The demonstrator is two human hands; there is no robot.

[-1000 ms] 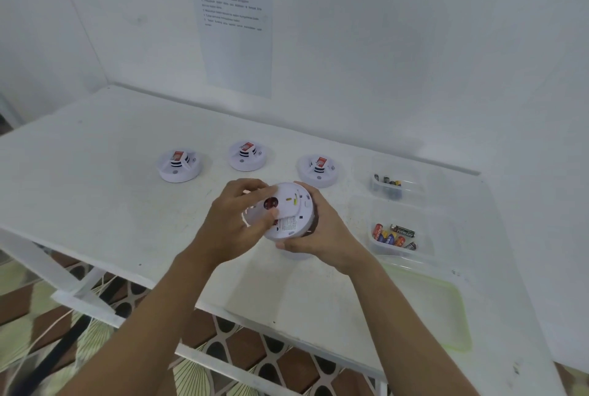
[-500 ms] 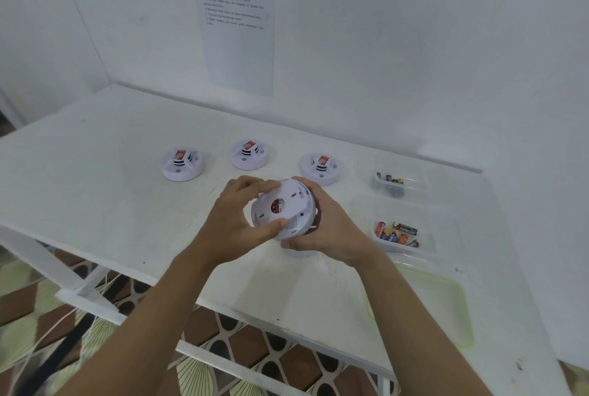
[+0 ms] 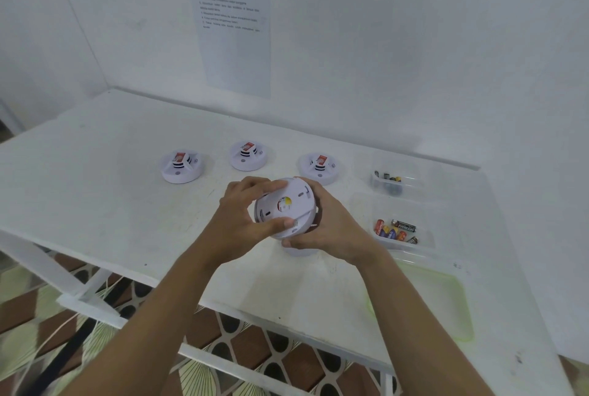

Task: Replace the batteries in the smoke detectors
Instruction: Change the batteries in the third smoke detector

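Fingers of the left hand [image 3: 242, 220] curl over the upper left rim of a white smoke detector [image 3: 287, 207], thumb laid across its lower edge, so this grip is closed round the left half of the disc. The right hand [image 3: 331, 229] cups the other half from the right and from underneath, its grip wrapped on the body behind the flat face. Between the two, the detector is held over the worktop [image 3: 111, 204], tilted so that its flat round back faces up toward the person. A small round sticker [image 3: 284, 204] in yellow, red and white sits at the centre of that back; its print is too small to read.

Beyond the grip, three more detectors stand in a row: one off to the left [image 3: 181, 167], one behind the left hand [image 3: 248, 156], one just behind the right hand [image 3: 320, 166]. Each carries a red label [image 3: 179, 157] on its raised middle, the writing unreadable. On the wall [image 3: 414, 44] above them hangs a printed sheet [image 3: 234, 28], its lines too faint to make out.

Right of the grip lie two clear tubs. The farther tub [image 3: 414, 186] holds a few dark batteries [image 3: 387, 177]. The nearer tub [image 3: 398, 207], beside the right wrist, holds mixed batteries [image 3: 395, 231]: red, yellow, blue, and one black with blurred lettering. Nearer still, a green-tinted tray [image 3: 439, 306] rests on the worktop.
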